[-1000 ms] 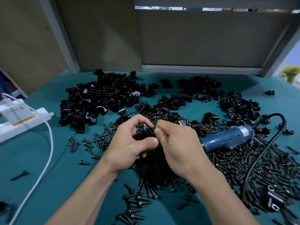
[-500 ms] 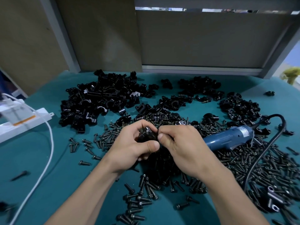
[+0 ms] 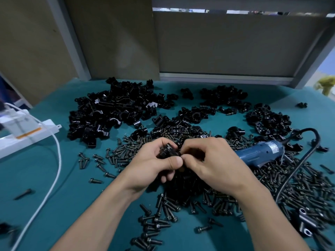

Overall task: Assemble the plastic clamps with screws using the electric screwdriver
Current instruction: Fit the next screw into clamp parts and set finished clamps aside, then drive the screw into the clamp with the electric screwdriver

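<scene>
Our left hand (image 3: 154, 165) has its grip curled close round a small black plastic clamp (image 3: 168, 151), and our right hand (image 3: 212, 165) pinches at the clamp's right side, whether on a screw we cannot tell. The blue electric screwdriver (image 3: 262, 153) lies just right of the right hand on the loose black screws (image 3: 308, 187), long axis running right and slightly away.

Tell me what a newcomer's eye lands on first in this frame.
Both hands meet at centre: the left hand grips a black plastic clamp while the right hand pinches at it. Black screws carpet the teal table around them, and the blue electric screwdriver lies just right of the hands.
</scene>
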Motion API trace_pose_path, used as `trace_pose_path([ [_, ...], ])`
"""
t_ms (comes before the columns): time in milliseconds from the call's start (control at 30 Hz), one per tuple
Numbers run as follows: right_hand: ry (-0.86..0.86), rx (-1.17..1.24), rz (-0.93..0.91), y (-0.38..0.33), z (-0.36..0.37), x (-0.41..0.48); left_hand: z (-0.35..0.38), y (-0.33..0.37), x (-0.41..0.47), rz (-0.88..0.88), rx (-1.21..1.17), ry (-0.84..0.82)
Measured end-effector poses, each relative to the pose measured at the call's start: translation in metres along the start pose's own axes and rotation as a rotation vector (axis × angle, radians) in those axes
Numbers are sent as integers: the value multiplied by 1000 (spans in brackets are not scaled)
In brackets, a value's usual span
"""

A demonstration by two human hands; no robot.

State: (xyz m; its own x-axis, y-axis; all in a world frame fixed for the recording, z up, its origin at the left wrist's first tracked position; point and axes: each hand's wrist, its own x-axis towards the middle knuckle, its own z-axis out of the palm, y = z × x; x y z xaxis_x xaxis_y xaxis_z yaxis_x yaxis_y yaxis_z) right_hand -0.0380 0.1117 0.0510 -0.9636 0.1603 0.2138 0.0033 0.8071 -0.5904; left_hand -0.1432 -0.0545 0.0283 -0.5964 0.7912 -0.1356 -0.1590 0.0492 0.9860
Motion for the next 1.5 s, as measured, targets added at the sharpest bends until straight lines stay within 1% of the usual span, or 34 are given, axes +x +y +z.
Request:
trace_pose_path([
  [67,-21,8,-14,0,-3,-1,-1,3,-2,-79,-123,-75],
  [133,-15,-8,1,-1,-1,0,-5,5,-4,-118,-180,-142],
  [200,-1,-36,25,-2,5,2,-9,5,-4,-121,-190,-176],
  [267,28,-17,39,-5,10,3,-10,5,-4,-100,-184,-169],
  [333,75,17,46,-7,14,3,-10,4,-3,-79,-188,-140],
  [400,108,33,65,-9,18,4,-11,4,-1,-41,-138,-86],
  [533,135,46,82,-4,21,4,-5,2,2,118,70,66],
  [600,144,88,76,-1,19,4,-3,-1,3,204,178,141],
  [633,158,113,70,0,18,3,-2,-2,4,219,211,160],
  [667,183,131,54,-1,16,3,-3,-3,4,205,204,150],
  [700,215,140,28,-2,15,2,-3,-2,3,157,142,101],
  [800,251,115,-35,-3,10,2,-7,-2,-3,-30,-142,-158],
  [833,240,91,-30,-1,9,2,-9,-2,-5,-56,-189,-202],
  [900,217,58,0,-1,6,0,-11,-1,-5,-80,-179,-205],
  [967,208,47,32,-5,5,0,-10,0,0,-99,-134,-128],
  [1033,231,74,105,-9,1,2,-7,-1,4,-112,-108,-50],
  [1067,256,84,190,-9,-4,2,-5,-1,4,-112,-84,7],
  [1100,279,48,298,-7,-13,0,-3,-3,5,-106,-45,84],
  [1167,294,-105,536,1,-31,-10,-4,-9,8,-96,46,252],
  [1233,315,-193,753,12,-41,-32,-5,-11,11,-85,95,369],
  [1267,318,-200,832,14,-41,-41,-5,-11,11,-76,107,400],
  [1333,299,-139,956,16,-35,-51,-3,-10,11,-54,139,433],
  [1400,330,-31,1029,18,-29,-49,-1,-9,11,-46,171,448],
  [1500,369,21,1116,23,-26,-39,1,-9,6,-41,151,425],
])
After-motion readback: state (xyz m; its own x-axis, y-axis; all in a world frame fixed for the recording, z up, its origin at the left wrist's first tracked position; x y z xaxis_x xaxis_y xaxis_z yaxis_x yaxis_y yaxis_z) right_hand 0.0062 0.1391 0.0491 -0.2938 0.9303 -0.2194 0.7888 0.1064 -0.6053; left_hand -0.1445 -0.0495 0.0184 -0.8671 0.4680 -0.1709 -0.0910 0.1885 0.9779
